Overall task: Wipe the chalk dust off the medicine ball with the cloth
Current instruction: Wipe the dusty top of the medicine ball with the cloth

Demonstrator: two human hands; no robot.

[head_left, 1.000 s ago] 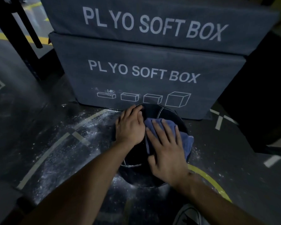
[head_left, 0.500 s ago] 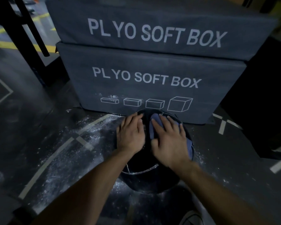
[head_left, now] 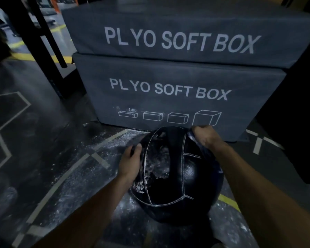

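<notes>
The medicine ball [head_left: 175,176] sits lower centre of the frame, chalk smeared on its left panel. Your left hand [head_left: 131,161] braces its left side, fingers flat; your right hand [head_left: 204,136] clutches the cloth [head_left: 192,138] at top right. Bring the cloth across to the white patch and wipe firmly.

A black medicine ball [head_left: 175,169] with white stitched seams carries white chalk smears. Grey plyo boxes [head_left: 177,86] bear white lettering and box outlines. The dark floor [head_left: 43,158] shows pale lines, yellow stripes and scattered white dust.
</notes>
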